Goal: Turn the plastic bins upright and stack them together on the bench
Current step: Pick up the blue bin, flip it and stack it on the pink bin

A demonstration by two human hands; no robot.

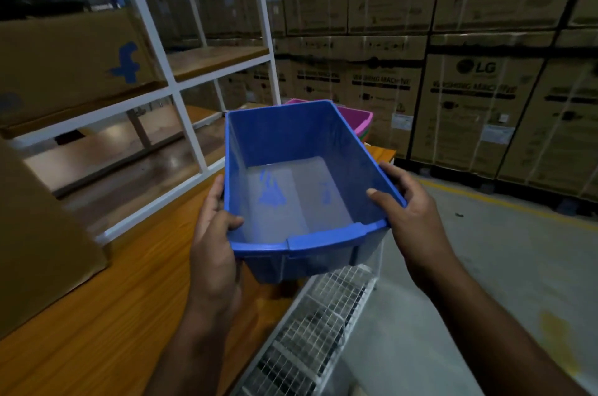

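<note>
We hold the blue plastic bin (291, 175) upright and lifted above the wooden desk (129, 282), our left hand (215, 233) clamped on its left rim with the thumb hooked inside, and our right hand (409, 204) gripping the right rim, thumb pressed over the inner wall. Just behind the bin, at the far end of the desk, we see a pink bin (359, 118) sitting upright atop a nested stack, with a white metal shelf frame (191, 123) to the left and stacked cardboard cartons (469, 88) beyond.
</note>
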